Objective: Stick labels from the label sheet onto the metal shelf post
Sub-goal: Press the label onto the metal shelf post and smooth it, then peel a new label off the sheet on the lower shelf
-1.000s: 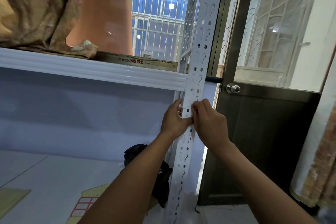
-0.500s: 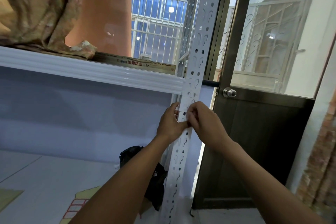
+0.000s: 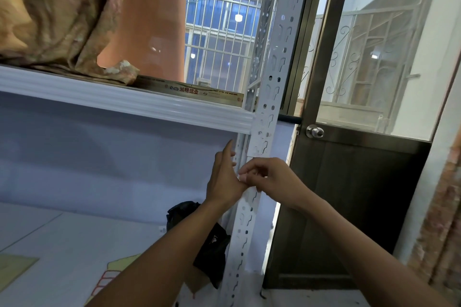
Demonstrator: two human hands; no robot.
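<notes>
The left hand [image 3: 224, 179] braces open-fingered beside the metal shelf post [image 3: 277, 62] while the right hand [image 3: 272, 177] curls against it, perhaps pinching a label; I cannot tell.

In front of me a white ribbed metal shelf beam [image 3: 124, 104] runs level into the white perforated metal post [image 3: 268, 97]. On this shelf a crumpled tan cloth [image 3: 50, 20] is heaped at the left. Beside its end lies a long flat gold-coloured box with red print [image 3: 199, 92], reaching almost to the post. On the pale surface below [image 3: 50, 232] lie a yellow sheet of red-edged labels [image 3: 107, 278], a black bag [image 3: 212, 252] by the post, and a flat greenish board [image 3: 12, 264] at the left edge.
</notes>
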